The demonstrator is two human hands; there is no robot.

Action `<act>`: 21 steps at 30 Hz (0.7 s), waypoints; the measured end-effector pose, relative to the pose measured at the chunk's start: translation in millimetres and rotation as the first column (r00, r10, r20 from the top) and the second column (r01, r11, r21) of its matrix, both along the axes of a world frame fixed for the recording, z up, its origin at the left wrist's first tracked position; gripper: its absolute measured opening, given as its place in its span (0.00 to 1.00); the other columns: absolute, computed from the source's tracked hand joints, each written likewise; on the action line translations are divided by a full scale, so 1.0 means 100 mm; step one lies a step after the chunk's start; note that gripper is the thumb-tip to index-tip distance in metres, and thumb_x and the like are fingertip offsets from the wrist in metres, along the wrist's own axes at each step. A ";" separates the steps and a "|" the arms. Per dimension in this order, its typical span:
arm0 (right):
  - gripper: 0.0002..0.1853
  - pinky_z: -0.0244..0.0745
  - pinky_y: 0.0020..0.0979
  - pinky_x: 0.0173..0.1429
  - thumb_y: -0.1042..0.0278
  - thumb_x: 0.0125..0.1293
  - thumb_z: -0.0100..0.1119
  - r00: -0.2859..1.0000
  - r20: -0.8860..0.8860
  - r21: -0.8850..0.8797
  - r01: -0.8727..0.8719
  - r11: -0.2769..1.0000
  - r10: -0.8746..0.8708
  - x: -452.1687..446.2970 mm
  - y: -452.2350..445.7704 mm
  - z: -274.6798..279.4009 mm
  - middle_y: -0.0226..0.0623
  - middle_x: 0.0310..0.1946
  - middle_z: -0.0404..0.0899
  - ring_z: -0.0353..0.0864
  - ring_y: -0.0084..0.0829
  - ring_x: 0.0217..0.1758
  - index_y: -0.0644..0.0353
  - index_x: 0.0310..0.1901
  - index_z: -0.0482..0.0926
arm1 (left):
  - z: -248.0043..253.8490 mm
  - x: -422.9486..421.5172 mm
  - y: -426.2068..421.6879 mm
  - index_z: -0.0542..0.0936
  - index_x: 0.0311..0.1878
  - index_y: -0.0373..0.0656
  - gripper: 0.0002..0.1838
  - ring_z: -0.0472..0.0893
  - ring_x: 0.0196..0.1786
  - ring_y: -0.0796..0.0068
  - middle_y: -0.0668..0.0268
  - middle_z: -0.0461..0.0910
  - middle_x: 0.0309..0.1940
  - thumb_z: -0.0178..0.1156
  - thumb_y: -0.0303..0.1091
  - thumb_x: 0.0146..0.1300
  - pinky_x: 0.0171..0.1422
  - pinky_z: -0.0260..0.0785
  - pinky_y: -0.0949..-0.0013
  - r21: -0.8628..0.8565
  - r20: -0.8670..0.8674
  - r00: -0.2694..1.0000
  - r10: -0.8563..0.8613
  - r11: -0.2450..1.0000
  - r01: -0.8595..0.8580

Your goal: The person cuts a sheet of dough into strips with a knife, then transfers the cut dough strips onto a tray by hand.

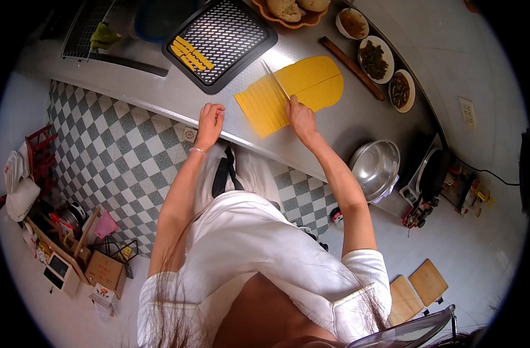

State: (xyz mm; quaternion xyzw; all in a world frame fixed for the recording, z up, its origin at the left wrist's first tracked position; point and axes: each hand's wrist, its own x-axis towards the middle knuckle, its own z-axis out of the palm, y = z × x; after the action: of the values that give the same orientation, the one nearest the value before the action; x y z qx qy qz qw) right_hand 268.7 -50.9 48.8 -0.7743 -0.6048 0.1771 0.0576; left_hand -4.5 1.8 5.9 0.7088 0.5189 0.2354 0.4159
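My right hand (301, 120) is closed on the handle of a knife (275, 79), whose blade lies across a flat yellow dough sheet (314, 81) on the metal counter. Left of the blade the sheet is cut into narrow parallel strips (260, 108); a lengthwise line runs through the part to the right. My left hand (210, 123) rests at the counter's front edge, fingers curled together, apart from the dough; whether it holds anything is hidden. Several short yellow strips (191, 53) lie on a black perforated tray (242, 36) beyond it.
A wooden rolling pin (352, 68) lies behind the sheet, near three bowls of food (376, 60). A basket of buns (291, 22) stands at the back. To the right are a metal bowl (374, 168) and a stove (430, 174). A green cloth (104, 36) hangs by the sink.
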 end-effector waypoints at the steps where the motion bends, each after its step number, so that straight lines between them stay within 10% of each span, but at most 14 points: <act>1: 0.11 0.72 0.50 0.26 0.62 0.67 0.48 1.000 0.002 0.001 -0.001 1.000 0.001 0.00 0.00 0.01 0.51 0.19 0.77 0.77 0.54 0.22 0.61 0.33 0.67 | 0.01 0.00 0.00 0.76 0.40 0.40 0.06 0.72 0.40 0.62 0.61 0.71 0.34 0.53 0.23 0.59 0.47 0.65 0.64 -0.001 0.001 1.000 -0.001 1.000 0.001; 21: 0.11 0.71 0.51 0.27 0.62 0.67 0.48 1.000 -0.028 -0.020 -0.002 1.000 0.001 -0.03 0.04 0.11 0.52 0.19 0.77 0.77 0.55 0.23 0.62 0.33 0.66 | 0.00 0.01 0.00 0.76 0.40 0.39 0.05 0.72 0.37 0.68 0.62 0.71 0.33 0.53 0.26 0.62 0.45 0.66 0.68 0.055 -0.016 1.000 -0.006 0.998 0.007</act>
State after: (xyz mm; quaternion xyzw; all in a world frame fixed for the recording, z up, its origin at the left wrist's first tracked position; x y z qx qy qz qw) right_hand 265.6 -46.8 59.7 -0.7719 -0.6026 0.1940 0.0580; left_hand -4.0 1.6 6.2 0.7235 0.5131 0.2425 0.3931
